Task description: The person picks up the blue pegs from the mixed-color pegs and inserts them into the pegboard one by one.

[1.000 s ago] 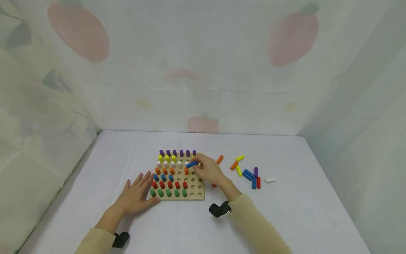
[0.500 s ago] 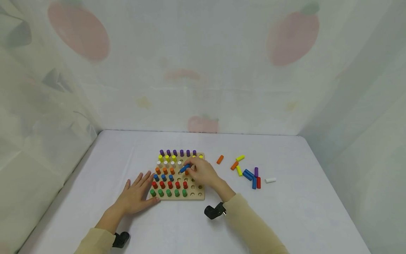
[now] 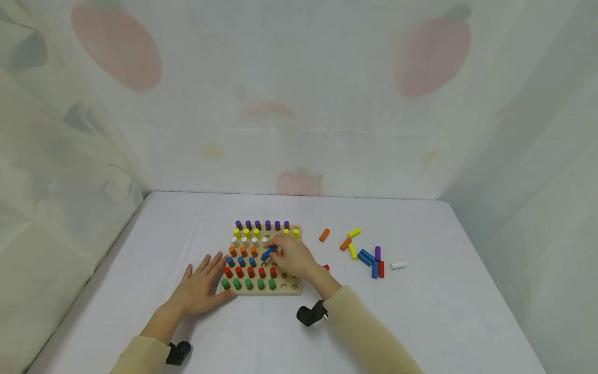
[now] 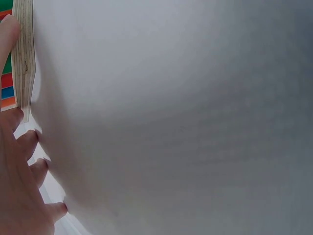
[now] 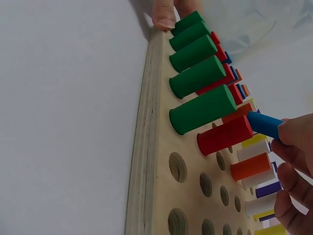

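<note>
Centre of the head view, right hand (image 3: 291, 257) pinches blue peg (image 3: 268, 253) tilted over wooden pegboard (image 3: 261, 292) — may jam or knock neighbouring pegs — left hand (image 3: 198, 291) flat, steadying board.

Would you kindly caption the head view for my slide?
Right hand lowers a blue wooden peg over the wooden pegboard; left hand steadies it.

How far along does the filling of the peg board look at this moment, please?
Well past halfway. The peg board already has standing pegs in every colour row, the green row showing five. In hand: the right hand pinches a blue peg over the blue row, while the left hand lies flat against the board's near left corner. Left: the empty holes on the right side and the loose pegs on the table.
</note>
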The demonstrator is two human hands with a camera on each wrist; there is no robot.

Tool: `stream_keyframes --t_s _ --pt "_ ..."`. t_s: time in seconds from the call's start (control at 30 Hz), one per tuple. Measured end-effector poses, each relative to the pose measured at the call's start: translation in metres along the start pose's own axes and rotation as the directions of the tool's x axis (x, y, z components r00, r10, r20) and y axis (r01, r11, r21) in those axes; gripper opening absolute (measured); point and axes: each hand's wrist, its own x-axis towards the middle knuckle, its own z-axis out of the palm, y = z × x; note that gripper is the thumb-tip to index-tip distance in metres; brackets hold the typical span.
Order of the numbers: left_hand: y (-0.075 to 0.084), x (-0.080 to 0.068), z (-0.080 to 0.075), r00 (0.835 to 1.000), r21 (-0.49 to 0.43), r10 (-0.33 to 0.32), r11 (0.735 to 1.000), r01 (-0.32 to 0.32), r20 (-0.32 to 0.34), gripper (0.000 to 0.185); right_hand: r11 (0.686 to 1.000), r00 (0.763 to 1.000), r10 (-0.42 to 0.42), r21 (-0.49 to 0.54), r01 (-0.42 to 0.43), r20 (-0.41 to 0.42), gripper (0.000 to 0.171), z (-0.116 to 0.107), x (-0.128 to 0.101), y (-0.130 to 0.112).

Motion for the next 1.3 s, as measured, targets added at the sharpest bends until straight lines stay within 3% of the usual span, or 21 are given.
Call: stream_keyframes --t_s 1.3 --pt "0.005 -0.002 -0.002 1.000 -0.014 0.002 1.000 -0.002 -0.013 0.094 0.983 0.999 -0.020 -0.182 0.028 0.047 0.016 0.013 0.006 -0.005"
